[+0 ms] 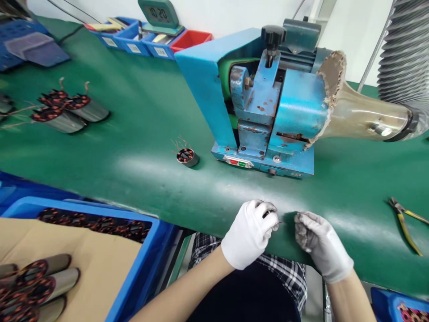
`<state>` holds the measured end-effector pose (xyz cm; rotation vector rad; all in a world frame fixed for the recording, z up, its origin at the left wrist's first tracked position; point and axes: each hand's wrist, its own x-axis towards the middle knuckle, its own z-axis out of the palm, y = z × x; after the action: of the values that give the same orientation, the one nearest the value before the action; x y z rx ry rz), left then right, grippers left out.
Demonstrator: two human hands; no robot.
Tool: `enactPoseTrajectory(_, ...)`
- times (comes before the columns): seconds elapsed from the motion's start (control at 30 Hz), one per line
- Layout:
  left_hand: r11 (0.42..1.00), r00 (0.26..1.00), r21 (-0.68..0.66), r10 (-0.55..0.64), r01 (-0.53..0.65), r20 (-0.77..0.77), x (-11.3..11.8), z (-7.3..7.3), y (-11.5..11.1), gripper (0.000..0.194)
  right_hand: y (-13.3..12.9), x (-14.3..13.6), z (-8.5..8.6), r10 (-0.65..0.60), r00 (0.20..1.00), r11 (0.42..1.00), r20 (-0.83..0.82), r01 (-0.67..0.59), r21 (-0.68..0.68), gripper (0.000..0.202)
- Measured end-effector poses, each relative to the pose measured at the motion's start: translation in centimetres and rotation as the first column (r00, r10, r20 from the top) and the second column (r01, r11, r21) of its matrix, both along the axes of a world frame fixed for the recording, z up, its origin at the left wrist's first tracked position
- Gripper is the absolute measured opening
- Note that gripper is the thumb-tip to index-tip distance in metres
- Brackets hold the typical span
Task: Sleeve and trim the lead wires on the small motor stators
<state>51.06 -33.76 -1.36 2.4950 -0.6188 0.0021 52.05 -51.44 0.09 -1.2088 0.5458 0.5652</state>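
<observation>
My left hand (250, 235), in a white glove, is closed around a small motor stator (268, 213). Only a dark, shiny bit of it shows between the fingers, and a thin wire end pokes out toward the right. My right hand (321, 243), in a glove with grey-stained fingertips, is pinched closed a short way to the right; whatever its fingers hold is too small to make out. Beyond my hands, a short stator (187, 157) with copper windings and upright wire leads stands on the green table (150, 192).
A blue belt grinding machine (258, 112) with an exhaust hose (402, 53) stands ahead. Yellow-handled pliers (404, 219) lie at right. Taller stators (67, 120) stand at left. A blue crate (134, 279) holds stators and cardboard. Small bins (134, 44) and a clock (159, 15) sit behind.
</observation>
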Motion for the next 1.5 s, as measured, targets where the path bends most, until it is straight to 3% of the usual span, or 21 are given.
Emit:
enactPoseTrajectory(0.07, 1.000, 1.000, -0.018, 0.003, -0.003, 0.006, 0.0, -0.1, 0.0, 0.016, -1.2, -0.1, 0.0, -0.131, 0.991, 0.991, 0.008, 0.131, 0.023, 0.027)
enactPoseTrajectory(0.13, 1.000, 1.000, -0.024, 0.008, -0.007, 0.010, 0.0, -0.1, 0.0, 0.016, -1.8, -0.6, -0.1, -0.186, 0.979, 0.982, 0.077, 0.187, -0.003, 0.025)
enactPoseTrajectory(0.27, 1.000, 1.000, -0.016, 0.011, -0.011, -0.002, 0.0, 0.0, -0.1, 0.016, -0.9, -1.6, -1.0, -0.065, 0.975, 0.977, 0.214, 0.106, -0.183, 0.025)
enactPoseTrajectory(0.37, 1.000, 1.000, -0.010, 0.009, -0.010, -0.010, 0.0, 0.1, 0.0, 0.016, 0.4, -2.0, -1.9, 0.124, 0.913, 0.910, 0.389, 0.052, -0.411, 0.025)
enactPoseTrajectory(0.43, 1.000, 1.000, -0.002, 0.004, -0.004, -0.015, 0.0, 0.2, 0.0, 0.017, 1.0, -2.1, -2.1, 0.349, 0.783, 0.807, 0.515, 0.028, -0.590, 0.021)
enactPoseTrajectory(0.5, 1.000, 1.000, 0.006, 0.005, -0.005, -0.010, 0.0, 0.2, 0.0, 0.017, 1.3, -1.9, -2.0, 0.592, 0.578, 0.658, 0.561, 0.054, -0.751, 0.018)
enactPoseTrajectory(0.57, 1.000, 1.000, 0.009, 0.013, -0.013, 0.002, 0.0, 0.1, -0.1, 0.017, 1.4, -1.3, -1.5, 0.773, 0.360, 0.502, 0.523, 0.160, -0.850, 0.017)
enactPoseTrajectory(0.67, 1.000, 1.000, 0.011, 0.024, -0.025, 0.009, 0.0, 0.0, -0.2, 0.019, 1.4, -0.2, -0.7, 0.926, 0.115, 0.314, 0.359, 0.292, -0.903, 0.019)
enactPoseTrajectory(0.77, 0.999, 0.999, -0.003, 0.040, -0.040, -0.014, -0.1, 0.1, 0.0, 0.021, 1.3, 0.6, -0.5, 0.971, 0.030, 0.218, 0.236, 0.277, -0.936, 0.023)
enactPoseTrajectory(0.83, 0.996, 0.998, -0.077, 0.031, -0.035, -0.063, 0.1, 0.2, 0.5, 0.020, 1.2, 0.7, -0.8, 0.965, 0.069, 0.231, 0.254, 0.243, -0.942, 0.023)
enactPoseTrajectory(0.87, 0.990, 0.995, -0.139, 0.008, -0.022, -0.095, 0.2, 0.3, 0.9, 0.021, 1.2, 0.7, -1.1, 0.950, 0.110, 0.264, 0.293, 0.219, -0.939, 0.022)
enactPoseTrajectory(0.97, 0.961, 0.984, -0.278, -0.045, -0.004, -0.171, 0.9, 0.5, 2.3, 0.059, 1.4, 0.4, -2.2, 0.853, 0.263, 0.426, 0.451, 0.149, -0.892, 0.019)
enactPoseTrajectory(1.03, 0.968, 0.979, -0.252, -0.050, -0.002, -0.199, 1.4, 0.5, 3.1, 0.074, 1.6, 0.2, -2.8, 0.782, 0.347, 0.513, 0.518, 0.115, -0.851, 0.017)
enactPoseTrajectory(1.1, 0.981, 0.979, -0.195, -0.039, -0.001, -0.201, 1.8, 0.3, 3.4, 0.062, 1.7, 0.0, -3.2, 0.741, 0.395, 0.556, 0.543, 0.092, -0.826, 0.017)
enactPoseTrajectory(1.17, 0.983, 0.984, -0.186, -0.029, -0.004, -0.176, 2.0, 0.1, 3.5, 0.053, 1.7, -0.1, -3.2, 0.734, 0.397, 0.567, 0.551, 0.087, -0.819, 0.018)
enactPoseTrajectory(1.3, 0.950, 0.993, -0.309, 0.005, -0.041, -0.117, 1.2, -0.3, 2.9, 0.058, 1.7, -0.1, -1.6, 0.747, 0.298, 0.561, 0.594, 0.198, -0.804, 0.027)
enactPoseTrajectory(1.4, 0.880, 0.992, -0.469, 0.021, -0.078, -0.124, 0.2, -0.2, 2.1, 0.055, 1.8, 0.1, 0.7, 0.704, 0.288, 0.603, 0.649, 0.241, -0.760, 0.026)
enactPoseTrajectory(1.5, 0.766, 0.984, -0.626, 0.043, -0.145, -0.175, -0.3, 0.7, 1.4, 0.049, 1.9, 0.5, 2.7, 0.635, 0.337, 0.684, 0.695, 0.172, -0.709, 0.020)
